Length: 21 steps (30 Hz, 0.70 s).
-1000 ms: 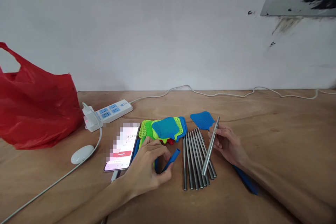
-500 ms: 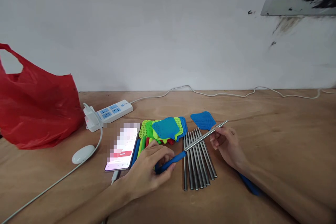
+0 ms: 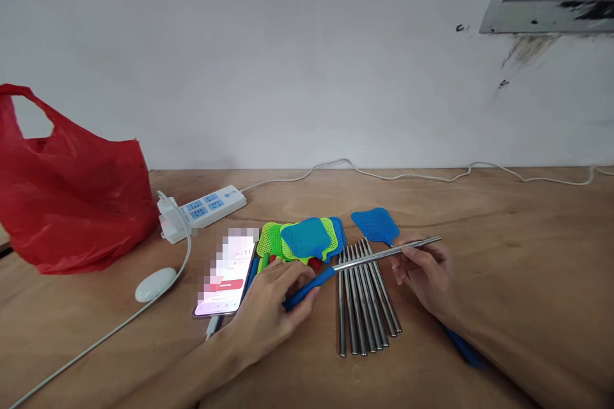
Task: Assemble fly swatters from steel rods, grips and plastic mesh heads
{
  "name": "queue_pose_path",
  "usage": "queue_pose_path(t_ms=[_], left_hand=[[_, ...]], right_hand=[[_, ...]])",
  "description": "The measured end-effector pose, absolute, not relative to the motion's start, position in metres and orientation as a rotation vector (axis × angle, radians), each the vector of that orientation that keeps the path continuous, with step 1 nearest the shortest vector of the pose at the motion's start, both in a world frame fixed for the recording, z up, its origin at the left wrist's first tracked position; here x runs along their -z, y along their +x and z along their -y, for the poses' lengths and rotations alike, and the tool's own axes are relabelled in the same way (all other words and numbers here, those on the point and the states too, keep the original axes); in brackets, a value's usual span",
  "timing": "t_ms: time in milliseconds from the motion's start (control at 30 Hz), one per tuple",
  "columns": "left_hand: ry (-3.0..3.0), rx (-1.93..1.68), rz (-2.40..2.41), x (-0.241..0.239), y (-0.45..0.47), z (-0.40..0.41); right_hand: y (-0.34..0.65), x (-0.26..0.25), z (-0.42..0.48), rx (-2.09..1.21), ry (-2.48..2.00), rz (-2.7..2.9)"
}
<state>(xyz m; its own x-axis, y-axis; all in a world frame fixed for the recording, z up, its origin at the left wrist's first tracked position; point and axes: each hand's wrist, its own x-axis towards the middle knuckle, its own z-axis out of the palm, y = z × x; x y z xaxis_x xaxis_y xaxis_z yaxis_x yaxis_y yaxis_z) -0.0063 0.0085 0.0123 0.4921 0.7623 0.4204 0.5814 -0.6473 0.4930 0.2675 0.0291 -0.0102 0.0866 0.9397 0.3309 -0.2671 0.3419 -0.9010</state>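
My left hand (image 3: 275,303) is closed round a blue handle (image 3: 311,286). A shiny metal rod (image 3: 369,258) runs from the handle's upper end, slanting up to the right. My right hand (image 3: 426,278) pinches this rod near its far end, between thumb and fingers. Below it, several similar metal rods (image 3: 357,307) lie side by side in a fan. Beyond them rests a blue perforated fly swatter head (image 3: 377,225). Blue and green swatter heads (image 3: 307,238) are stacked to its left. Coloured handles (image 3: 263,262) lie partly hidden behind my left hand.
A lit phone (image 3: 228,278) on a cable lies left of the handles. Farther left are a white power strip (image 3: 206,208), a white oval device (image 3: 156,284) and a red plastic bag (image 3: 77,198). A blue object (image 3: 464,350) lies partly under my right forearm.
The rod and handle have tilted to a flatter angle, with the rod's far end lower and farther right. My right hand has moved slightly right and down with it.
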Motion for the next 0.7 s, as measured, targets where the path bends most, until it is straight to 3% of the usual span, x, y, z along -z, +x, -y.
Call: queue_pose_path(t_ms=[700], left_hand=[[2.486,-0.879,-0.901,-0.005,-0.006,-0.007]], right_hand=[[0.254,0.001,-0.015,-1.256,-0.832,1.577]])
